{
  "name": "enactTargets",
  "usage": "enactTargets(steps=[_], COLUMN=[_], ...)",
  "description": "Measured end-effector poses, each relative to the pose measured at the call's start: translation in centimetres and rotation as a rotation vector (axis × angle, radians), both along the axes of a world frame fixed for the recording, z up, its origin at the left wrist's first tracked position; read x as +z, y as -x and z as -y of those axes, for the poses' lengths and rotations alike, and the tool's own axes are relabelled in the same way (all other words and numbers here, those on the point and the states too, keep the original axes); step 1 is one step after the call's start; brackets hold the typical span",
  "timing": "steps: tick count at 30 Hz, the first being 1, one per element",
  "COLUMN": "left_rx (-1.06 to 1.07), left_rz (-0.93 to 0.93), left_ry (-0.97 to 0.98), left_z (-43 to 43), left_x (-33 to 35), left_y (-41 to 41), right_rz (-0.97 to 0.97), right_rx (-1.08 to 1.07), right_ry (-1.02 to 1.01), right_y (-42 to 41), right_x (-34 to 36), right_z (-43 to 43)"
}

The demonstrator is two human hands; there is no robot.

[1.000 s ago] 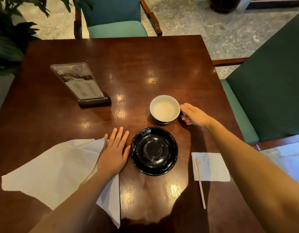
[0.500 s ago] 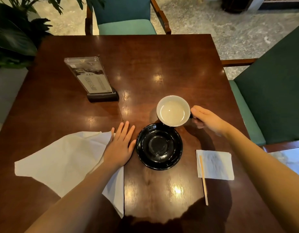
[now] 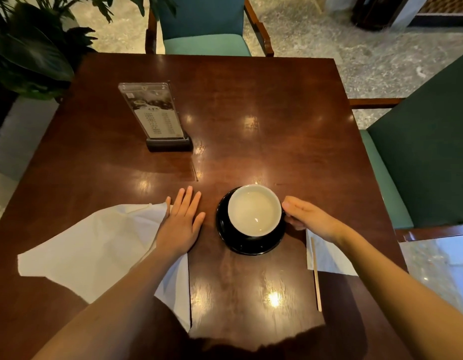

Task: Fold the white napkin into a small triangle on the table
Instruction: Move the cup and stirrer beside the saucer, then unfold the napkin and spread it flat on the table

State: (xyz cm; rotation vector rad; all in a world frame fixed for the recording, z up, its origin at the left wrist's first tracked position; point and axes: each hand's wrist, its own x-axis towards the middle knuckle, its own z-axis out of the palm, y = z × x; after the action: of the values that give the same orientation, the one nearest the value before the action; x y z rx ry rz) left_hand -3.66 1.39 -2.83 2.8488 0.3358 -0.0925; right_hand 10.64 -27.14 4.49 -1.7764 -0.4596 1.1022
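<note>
A large white napkin [image 3: 95,248] lies spread and creased on the dark wooden table [image 3: 264,113], near the front left. My left hand [image 3: 182,224] rests flat on its right edge, fingers apart and pointing away from me. My right hand [image 3: 307,219] grips the handle of a white cup [image 3: 253,209], which sits on a black saucer [image 3: 248,244] just right of my left hand. The handle itself is hidden by my fingers.
A small folded white napkin [image 3: 326,258] with a wooden stirrer [image 3: 316,276] lies under my right forearm. A menu stand [image 3: 157,115] stands at the back left. Green chairs flank the far [image 3: 207,29] and right [image 3: 420,152] sides; a plant [image 3: 30,48] is at the far left.
My right hand has carried the white cup from the table behind the saucer onto the black saucer. My left hand has stayed flat on the napkin.
</note>
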Motion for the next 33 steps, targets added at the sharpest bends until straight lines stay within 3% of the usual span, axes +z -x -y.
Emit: enactTargets(steps=[15, 22, 29, 33], left_rx=[0.002, -0.001, -0.002, 0.002], left_rz=[0.034, 0.009, -0.080, -0.057], left_ry=[-0.027, -0.027, 0.062, 0.143], left_z=[0.1, 0.2, 0.0, -0.6], left_x=[-0.3, 0.0, 1.7, 4.4], left_y=[0.1, 0.0, 0.1, 0.0], right_rz=[0.223, 0.519, 0.578, 0.803], right_rx=[-0.034, 0.028, -0.093, -0.074], right_ry=[0.129, 0.298, 0.306, 0.451], right_y=[1.4, 1.9, 2.4, 2.1], right_x=[-0.1, -0.5, 0.2, 1.9], right_z=[-0.7, -1.0, -1.6, -2.9])
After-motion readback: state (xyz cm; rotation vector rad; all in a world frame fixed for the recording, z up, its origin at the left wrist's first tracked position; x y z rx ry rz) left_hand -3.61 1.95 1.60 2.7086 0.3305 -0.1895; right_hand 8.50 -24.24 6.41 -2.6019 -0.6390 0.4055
